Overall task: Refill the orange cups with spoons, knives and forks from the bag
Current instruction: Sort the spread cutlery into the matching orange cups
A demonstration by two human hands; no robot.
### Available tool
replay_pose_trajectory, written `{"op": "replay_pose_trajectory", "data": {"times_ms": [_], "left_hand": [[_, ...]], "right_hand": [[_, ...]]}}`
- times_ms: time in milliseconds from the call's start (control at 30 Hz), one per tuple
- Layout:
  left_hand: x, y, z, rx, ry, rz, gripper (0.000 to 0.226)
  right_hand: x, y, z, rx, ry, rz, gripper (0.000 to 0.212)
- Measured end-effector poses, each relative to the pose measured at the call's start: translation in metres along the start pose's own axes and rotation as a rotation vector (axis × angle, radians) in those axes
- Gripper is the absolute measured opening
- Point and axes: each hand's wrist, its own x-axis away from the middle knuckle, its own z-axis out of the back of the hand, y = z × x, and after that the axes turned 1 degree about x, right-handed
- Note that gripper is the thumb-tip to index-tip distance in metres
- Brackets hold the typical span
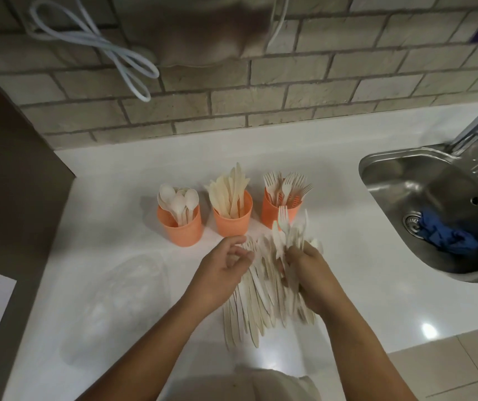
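Three orange cups stand in a row beyond both grips: the spoon cup (180,227) far left, the knife cup (232,219) in the middle, the fork cup (277,213) just past the right grip. All three already hold a good share of cutlery.

Between the grips lies the pile (249,308) of pale loose pieces, fanned out on the tabletop (347,250) and running back toward the person. The right hand (310,274) is curled round a bunch (283,231) lifted from the pile's far end; a fork stands clear at its top, the other pieces are blurred. The left hand (221,272) has its fingers bent over the pile's upper ends, but whether it pinches a piece or only touches cannot be told. The clear bag (122,293) lies flat, left of the left grip, looking emptied.

The step in hand seems to be sorting: picking one kind out of the mixed pile. Next, the right grip's bunch would need checking for strays, then a short carry forward and a handle-down drop into the matching cup, likely the fork cup. The risk is knocking that light cup over, since it stands so close to the raised tines.
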Motion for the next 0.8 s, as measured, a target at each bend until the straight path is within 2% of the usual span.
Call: {"op": "replay_pose_trajectory", "data": {"times_ms": [67, 167, 333, 467, 533, 700, 800], "left_hand": [[-0.003, 0.014, -0.011, 0.065, -0.006, 0.005, 0.033], [-0.005, 0.025, -0.024, 0.010, 0.138, -0.053, 0.020], [-0.002, 0.023, -0.025, 0.014, 0.259, -0.083, 0.006], [0.002, 0.036, -0.014, 0.167, 0.336, -0.091, 0.008], [0.001, 0.045, -0.001, 0.202, 0.392, -0.128, 0.009], [-0.004, 0.069, 0.023, 0.160, 0.458, -0.234, 0.026], [-0.013, 0.086, 0.020, 0.155, 0.466, -0.267, 0.025]], "right_hand": [[0.006, -0.007, -0.011, -0.064, -0.068, 0.029, 0.026], [0.018, -0.014, -0.025, -0.112, -0.150, 0.095, 0.027], [0.023, -0.007, -0.026, -0.174, -0.116, 0.050, 0.024], [0.012, 0.003, -0.013, -0.011, -0.021, 0.091, 0.028], [0.004, 0.004, -0.009, -0.017, 0.016, 0.105, 0.024], [-0.004, 0.000, -0.003, 0.045, 0.039, 0.075, 0.017], [-0.002, 0.000, -0.002, 0.008, 0.024, 0.040, 0.018]]}}
